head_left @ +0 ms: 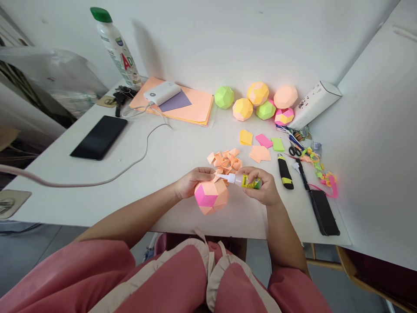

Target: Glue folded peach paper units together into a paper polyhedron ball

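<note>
My right hand (260,186) is wrapped round a small glue bottle (251,181) with a yellow-green label, tilted almost level. Its white nozzle points left and reaches the fingertips of my left hand (194,180). Those fingers pinch a small folded peach paper piece (217,177), mostly hidden by the fingers and nozzle. Just below, close to the left hand, is a faceted paper ball (220,194), peach with a pink patch; whether the hand touches it, I cannot tell. Behind both hands lies a heap of folded peach paper pieces (224,159).
Several finished paper balls (243,109) stand along the wall. Flat paper stacks (259,153) lie before them. A utility knife (285,171), scissors (295,151) and a black phone-like object (324,213) are at right. A tablet (99,137), cable (146,148) and tall bottle (119,52) occupy the left.
</note>
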Tool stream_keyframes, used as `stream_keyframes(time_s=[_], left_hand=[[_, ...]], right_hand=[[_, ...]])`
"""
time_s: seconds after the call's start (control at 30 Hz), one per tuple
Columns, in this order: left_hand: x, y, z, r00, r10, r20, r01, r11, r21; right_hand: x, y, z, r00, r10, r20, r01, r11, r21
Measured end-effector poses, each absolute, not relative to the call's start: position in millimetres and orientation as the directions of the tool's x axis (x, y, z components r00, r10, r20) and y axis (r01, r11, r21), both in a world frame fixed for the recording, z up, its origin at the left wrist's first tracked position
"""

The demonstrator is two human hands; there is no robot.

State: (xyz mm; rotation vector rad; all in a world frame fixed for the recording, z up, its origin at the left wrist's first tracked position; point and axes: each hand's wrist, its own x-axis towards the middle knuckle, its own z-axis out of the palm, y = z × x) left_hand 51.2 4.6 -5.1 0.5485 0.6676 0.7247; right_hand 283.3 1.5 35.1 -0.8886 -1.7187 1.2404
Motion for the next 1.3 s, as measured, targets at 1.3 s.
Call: stream_keyframes(time_s=[1.3], left_hand=[[43.5, 9.7, -3.3, 0.563, 0.755, -0.336, -0.43, 0.615, 0.661]], right_hand=[[287.6, 2.1, 38.5, -0.636, 0.656, 0.407, 0.344, 0.712, -0.612]])
